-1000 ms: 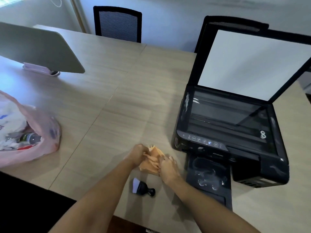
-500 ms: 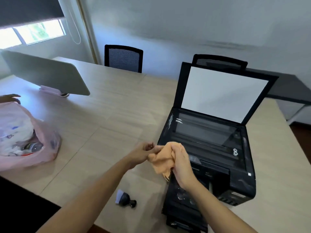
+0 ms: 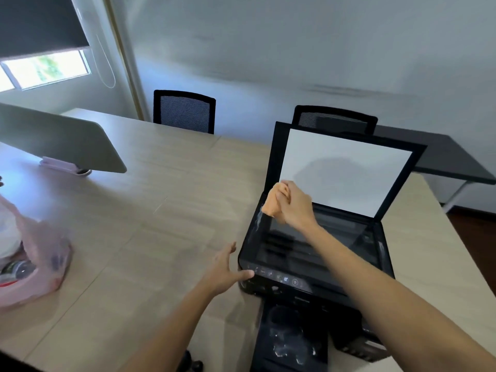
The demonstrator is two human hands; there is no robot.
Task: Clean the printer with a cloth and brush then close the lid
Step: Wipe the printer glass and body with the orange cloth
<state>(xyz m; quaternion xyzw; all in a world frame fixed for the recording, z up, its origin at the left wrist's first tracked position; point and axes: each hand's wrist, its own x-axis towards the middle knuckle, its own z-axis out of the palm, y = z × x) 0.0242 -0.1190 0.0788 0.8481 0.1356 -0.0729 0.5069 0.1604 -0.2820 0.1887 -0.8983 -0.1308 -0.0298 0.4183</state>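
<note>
Black flatbed printer [image 3: 308, 253], sitting on the pale wood-grain tabletop [image 3: 150, 216], white-lined lid [image 3: 346, 170] standing open. My right grip [image 3: 294, 205] is clenching the bunched orange cloth [image 3: 273, 201] at the glass's far-left corner; my left grip [image 3: 224, 269] is spreading open-fingered against the printer's front-left corner.

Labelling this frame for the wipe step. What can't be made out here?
Head view only:
- Brush: cut off by the bottom edge and partly behind the left forearm; only a dark bit shows.
- Cloth: mostly bunched inside the right hand; whether it touches the scanner glass is unclear.
- Control panel icons: too small and blurred to read.
- Pink bag contents: blurred, cut by the left edge.
- Left hand: contact with the printer corner is uncertain.
</note>
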